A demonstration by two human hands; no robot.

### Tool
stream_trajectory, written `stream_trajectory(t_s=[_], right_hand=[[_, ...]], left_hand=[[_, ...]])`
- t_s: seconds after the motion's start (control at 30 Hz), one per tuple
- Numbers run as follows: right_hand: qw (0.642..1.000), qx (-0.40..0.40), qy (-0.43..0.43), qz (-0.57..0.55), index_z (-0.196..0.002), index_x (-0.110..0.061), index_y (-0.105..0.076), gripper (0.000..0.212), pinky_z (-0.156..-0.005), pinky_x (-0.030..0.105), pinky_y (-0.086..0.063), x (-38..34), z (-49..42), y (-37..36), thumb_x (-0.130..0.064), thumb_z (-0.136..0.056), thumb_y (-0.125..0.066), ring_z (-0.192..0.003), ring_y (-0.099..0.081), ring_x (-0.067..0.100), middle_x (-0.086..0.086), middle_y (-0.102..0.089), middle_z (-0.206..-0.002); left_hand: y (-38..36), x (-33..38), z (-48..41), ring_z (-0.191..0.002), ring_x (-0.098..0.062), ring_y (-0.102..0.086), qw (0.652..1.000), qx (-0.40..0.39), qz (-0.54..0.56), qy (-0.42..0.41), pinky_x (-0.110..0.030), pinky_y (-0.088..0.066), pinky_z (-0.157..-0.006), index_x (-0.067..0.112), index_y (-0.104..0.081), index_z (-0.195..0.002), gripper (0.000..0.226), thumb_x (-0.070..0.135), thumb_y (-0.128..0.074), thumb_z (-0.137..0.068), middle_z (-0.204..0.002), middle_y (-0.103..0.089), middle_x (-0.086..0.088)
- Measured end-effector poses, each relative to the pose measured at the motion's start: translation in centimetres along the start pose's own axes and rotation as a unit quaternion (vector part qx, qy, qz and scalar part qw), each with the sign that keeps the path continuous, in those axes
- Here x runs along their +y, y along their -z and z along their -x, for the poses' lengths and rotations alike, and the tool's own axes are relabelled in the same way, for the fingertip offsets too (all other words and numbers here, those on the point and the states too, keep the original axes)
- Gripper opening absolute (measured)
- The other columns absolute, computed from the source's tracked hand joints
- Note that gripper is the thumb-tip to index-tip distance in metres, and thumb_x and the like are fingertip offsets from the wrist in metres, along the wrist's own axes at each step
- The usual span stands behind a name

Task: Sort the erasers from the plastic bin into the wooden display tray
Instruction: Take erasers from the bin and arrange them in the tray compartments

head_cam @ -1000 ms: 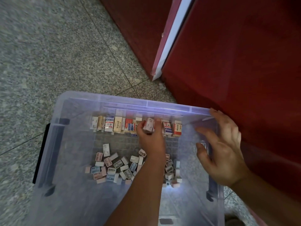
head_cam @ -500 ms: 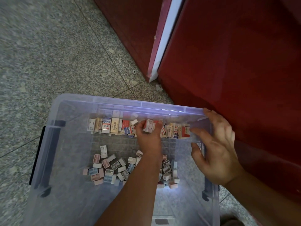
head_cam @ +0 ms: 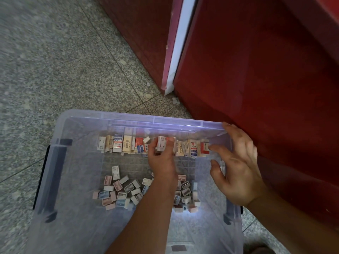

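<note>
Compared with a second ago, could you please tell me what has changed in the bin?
The left hand still grips a boxed eraser at the far-wall row, now held more upright. The standing erasers right of it have spread toward the right wall. The right hand stays on the corner of the plastic bin, and the loose pile lies as before.

The plastic bin [head_cam: 128,116] stood on the floor [head_cam: 55,70], a cabinet [head_cam: 256,70] just beside it at the right. Inside, a row of erasers [head_cam: 126,145] lined the far wall; a loose pile [head_cam: 124,193] lay nearer. The left hand [head_cam: 162,162] held one eraser [head_cam: 162,144] at that row.
</note>
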State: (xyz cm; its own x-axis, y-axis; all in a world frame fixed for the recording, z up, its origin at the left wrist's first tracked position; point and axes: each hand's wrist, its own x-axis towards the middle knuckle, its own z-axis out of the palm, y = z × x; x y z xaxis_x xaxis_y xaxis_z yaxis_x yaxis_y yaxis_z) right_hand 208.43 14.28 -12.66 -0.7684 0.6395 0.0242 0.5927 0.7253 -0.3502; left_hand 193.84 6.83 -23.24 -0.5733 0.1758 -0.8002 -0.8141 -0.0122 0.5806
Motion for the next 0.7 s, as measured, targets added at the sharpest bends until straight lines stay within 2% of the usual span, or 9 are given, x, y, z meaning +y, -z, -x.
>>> stream_trajectory(t_s=[0.13,0.27,0.33,0.43,0.53,0.6,0.63,0.7], right_hand=[[1.0,0.002,0.002,-0.002,-0.112,-0.017,-0.072,0.038,-0.106,0.046,-0.028,0.0,-0.1,-0.1,-0.037,-0.085,-0.054,-0.149,-0.025,0.035,0.014,-0.032,-0.159],[1.0,0.003,0.003,-0.003,-0.112,-0.018,-0.07,0.038,-0.105,0.052,-0.033,-0.1,0.0,0.1,-0.039,-0.085,-0.054,-0.148,-0.028,0.036,0.013,-0.034,-0.158],[1.0,-0.004,0.0,0.004,-0.111,-0.02,-0.069,0.037,-0.104,0.052,-0.035,-0.3,0.0,0.4,-0.041,-0.085,-0.054,-0.148,-0.027,0.035,0.012,-0.034,-0.158],[0.999,-0.036,-0.004,0.012,-0.111,-0.02,-0.069,0.04,-0.109,0.053,-0.036,-0.3,0.2,0.7,-0.047,-0.087,-0.052,-0.152,-0.02,0.033,0.012,-0.028,-0.162],[0.996,-0.088,-0.019,-0.021,-0.121,-0.023,-0.066,0.049,-0.117,0.052,-0.031,-0.8,0.4,1.9,-0.052,-0.088,-0.046,-0.156,-0.006,0.027,0.007,-0.013,-0.168],[0.994,-0.103,-0.039,-0.029,-0.128,-0.025,-0.061,0.048,-0.117,0.049,-0.034,-1.6,0.7,3.3,-0.052,-0.091,-0.048,-0.153,-0.015,0.024,0.003,-0.019,-0.166],[0.993,-0.1,-0.051,-0.036,-0.132,-0.026,-0.059,0.046,-0.115,0.047,-0.036,-2.3,1.1,4.2,-0.049,-0.093,-0.051,-0.149,-0.025,0.022,0.001,-0.029,-0.161],[0.991,-0.068,-0.077,-0.088,-0.133,-0.023,-0.06,0.039,-0.105,0.036,-0.044,-3.9,2.1,6.0,-0.038,-0.097,-0.058,-0.129,-0.049,0.016,-0.002,-0.056,-0.139]], left_hand=[[0.8,0.6,0.8,-0.111,-0.032,-0.07,0.998,-0.033,-0.025,-0.042,-0.057,-0.056,-0.096,0.053,-0.07,-0.103,0.055,0.045,-0.096,-0.055,-0.119,-0.074,-0.006],[1.2,2.3,2.0,-0.11,-0.031,-0.071,0.997,-0.046,-0.036,-0.056,-0.059,-0.054,-0.097,0.047,-0.071,-0.107,0.062,0.047,-0.097,-0.051,-0.119,-0.074,-0.004],[1.4,3.2,2.6,-0.107,-0.03,-0.07,0.997,-0.046,-0.04,-0.047,-0.063,-0.053,-0.097,0.045,-0.072,-0.105,0.058,0.04,-0.098,-0.054,-0.116,-0.074,-0.004],[1.6,4.6,4.0,-0.102,-0.031,-0.072,0.995,-0.065,-0.052,-0.052,-0.063,-0.053,-0.097,0.045,-0.073,-0.098,0.043,0.02,-0.094,-0.07,-0.106,-0.076,-0.003],[1.8,6.1,5.9,-0.094,-0.032,-0.073,0.994,-0.085,-0.051,-0.046,-0.062,-0.054,-0.097,0.038,-0.071,-0.104,0.044,0.015,-0.091,-0.073,-0.113,-0.076,-0.011],[2.0,7.1,7.4,-0.082,-0.024,-0.068,0.993,-0.104,-0.041,-0.031,-0.048,-0.059,-0.086,0.035,-0.069,-0.109,0.047,0.015,-0.09,-0.073,-0.12,-0.072,-0.017],[2.0,7.6,8.3,-0.082,-0.023,-0.068,0.992,-0.113,-0.039,-0.029,-0.039,-0.059,-0.076,0.034,-0.068,-0.111,0.047,0.013,-0.088,-0.074,-0.121,-0.071,-0.018],[1.9,8.7,10.6,-0.087,-0.024,-0.07,0.989,-0.138,-0.04,-0.036,-0.028,-0.054,-0.067,0.028,-0.067,-0.114,0.044,0.01,-0.085,-0.078,-0.118,-0.071,-0.016]])
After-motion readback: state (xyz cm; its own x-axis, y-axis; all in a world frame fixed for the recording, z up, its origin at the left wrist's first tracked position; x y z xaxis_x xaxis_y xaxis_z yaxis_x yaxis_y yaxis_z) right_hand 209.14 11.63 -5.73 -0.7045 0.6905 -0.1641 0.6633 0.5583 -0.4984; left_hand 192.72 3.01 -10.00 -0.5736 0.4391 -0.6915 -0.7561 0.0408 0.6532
